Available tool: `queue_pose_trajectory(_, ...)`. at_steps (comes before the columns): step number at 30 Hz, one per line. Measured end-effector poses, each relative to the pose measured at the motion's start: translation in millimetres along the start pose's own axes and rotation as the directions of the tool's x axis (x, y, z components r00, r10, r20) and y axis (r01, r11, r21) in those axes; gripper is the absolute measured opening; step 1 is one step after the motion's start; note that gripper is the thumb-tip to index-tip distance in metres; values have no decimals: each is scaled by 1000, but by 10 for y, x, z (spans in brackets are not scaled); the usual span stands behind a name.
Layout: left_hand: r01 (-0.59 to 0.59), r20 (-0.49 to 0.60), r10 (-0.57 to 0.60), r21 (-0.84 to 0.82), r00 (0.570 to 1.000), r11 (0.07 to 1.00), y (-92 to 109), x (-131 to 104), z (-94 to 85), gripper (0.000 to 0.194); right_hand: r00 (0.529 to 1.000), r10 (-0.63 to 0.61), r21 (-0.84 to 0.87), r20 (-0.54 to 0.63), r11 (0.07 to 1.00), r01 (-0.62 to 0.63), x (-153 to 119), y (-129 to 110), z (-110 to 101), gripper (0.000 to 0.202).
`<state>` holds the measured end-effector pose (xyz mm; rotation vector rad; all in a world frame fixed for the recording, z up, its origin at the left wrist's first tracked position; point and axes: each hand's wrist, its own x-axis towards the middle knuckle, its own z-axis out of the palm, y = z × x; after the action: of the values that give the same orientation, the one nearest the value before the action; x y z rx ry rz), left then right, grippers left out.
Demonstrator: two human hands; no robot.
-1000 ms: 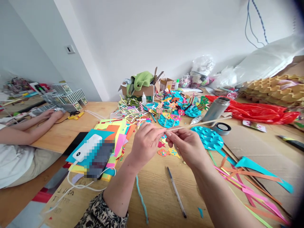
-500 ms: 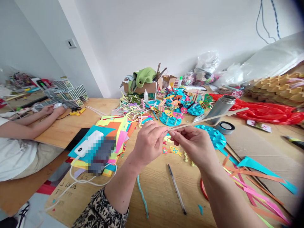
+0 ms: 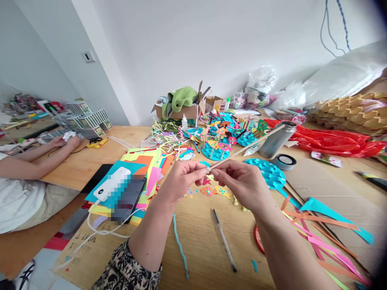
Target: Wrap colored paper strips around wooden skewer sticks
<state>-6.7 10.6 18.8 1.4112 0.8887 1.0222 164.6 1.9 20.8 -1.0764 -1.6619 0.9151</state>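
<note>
My left hand (image 3: 181,179) and my right hand (image 3: 246,181) meet above the middle of the table, fingertips pinched round one end of a thin pale strip (image 3: 248,148). The strip slants up to the right, its far end in front of the steel flask (image 3: 273,143). Below my hands lie small paper fish (image 3: 222,191), a pen (image 3: 224,241) and a light-blue fuzzy stem (image 3: 180,245). A blue egg-carton disc (image 3: 269,173) sits beyond my right hand.
Coloured paper sheets (image 3: 154,179) with a white power bank (image 3: 110,185) and phone lie left. Behind are a box (image 3: 181,112) and craft pieces. Paper strips (image 3: 329,221) and red plastic (image 3: 338,141) are right. Another person's hands (image 3: 72,141) work at far left.
My fingertips have come closer together at the strip's end. The strip's far end has moved left and slants up more steeply. More small paper pieces show under my hands.
</note>
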Motion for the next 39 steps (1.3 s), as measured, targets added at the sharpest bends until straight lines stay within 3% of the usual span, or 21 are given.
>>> queue_pose_trajectory(7,262,257,-165,-406,952,876,-80,58,-66,15,998,9,62,59,998,-12,-4,45,-40,26)
queue_pose_trajectory(10,207,200,-136,-395,970,895,-103,67,-24,15,1000,9,76,5,997,-10,5,55,-48,25)
queue_pose_trajectory(13,53,29,-49,-180,998,982,-101,47,59,20,999,26,86,-40,996,-22,19,46,-43,26)
queue_pose_trajectory(16,-117,-137,143,180,980,977,-110,19,143,27,998,42,106,-49,994,-36,24,29,-32,27)
queue_pose_trajectory(18,-258,-169,381,490,909,833,-129,6,179,19,997,42,117,-63,993,-34,20,21,-27,28)
queue_pose_trajectory(21,-360,-62,614,762,787,538,-153,-7,197,13,996,23,122,-89,992,-12,10,21,-22,27)
queue_pose_trajectory(23,-363,-22,644,811,765,459,-155,-15,196,14,996,10,115,-88,993,0,5,29,-19,25)
queue_pose_trajectory(27,-347,-19,659,838,752,420,-137,-29,211,14,998,-2,126,-61,992,10,2,38,-20,22)
queue_pose_trajectory(32,-339,-59,598,777,799,530,-98,-45,246,17,999,-8,155,-44,988,14,2,11,-35,21)
queue_pose_trajectory(35,-290,-115,469,652,876,701,-56,-59,228,19,999,0,157,-40,988,7,0,-7,-44,21)
queue_pose_trajectory(39,-172,-131,225,326,966,929,-9,-56,178,21,1000,-8,144,-27,989,11,-6,-16,-51,19)
